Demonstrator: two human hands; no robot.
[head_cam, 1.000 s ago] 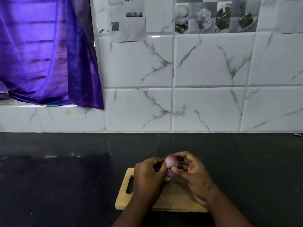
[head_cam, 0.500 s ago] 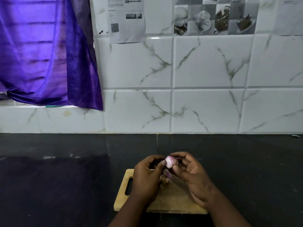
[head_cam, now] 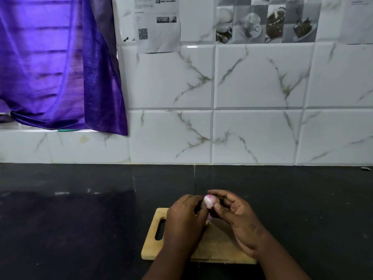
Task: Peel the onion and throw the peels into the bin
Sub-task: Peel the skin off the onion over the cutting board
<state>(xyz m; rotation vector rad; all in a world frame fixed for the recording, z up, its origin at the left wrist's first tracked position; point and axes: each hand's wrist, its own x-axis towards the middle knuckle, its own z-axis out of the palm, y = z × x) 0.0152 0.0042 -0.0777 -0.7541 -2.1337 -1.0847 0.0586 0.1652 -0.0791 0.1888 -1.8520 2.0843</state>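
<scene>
Onion: a small pink-white onion (head_cam: 209, 201) is held above the far edge of the cutting board, between the two hands.
Right hand: the right hand (head_cam: 236, 217) has its grip closed on the onion, thumb on the near side, fingers curled over the top.
Left hand: the left hand (head_cam: 184, 218) touches the onion's left side with its fingertips; its grip is also closed on the onion.
Peels: small scraps of peel (head_cam: 209, 220) lie on the board under the hands, partly hidden by them.
Cutting board: a wooden cutting board (head_cam: 153, 245) with a slot handle at its left end lies flat on the worktop; the forearms cover much of it.
Worktop: a dark, glossy worktop (head_cam: 80, 219), bare around the board.
Wall: white marble-patterned tiles (head_cam: 258, 136) behind.
Curtain: a purple curtain (head_cam: 56, 63) hangs at the upper left.
Writing: a paper sheet (head_cam: 157, 23) on the wall bears a QR code; its text is too small to read.
</scene>
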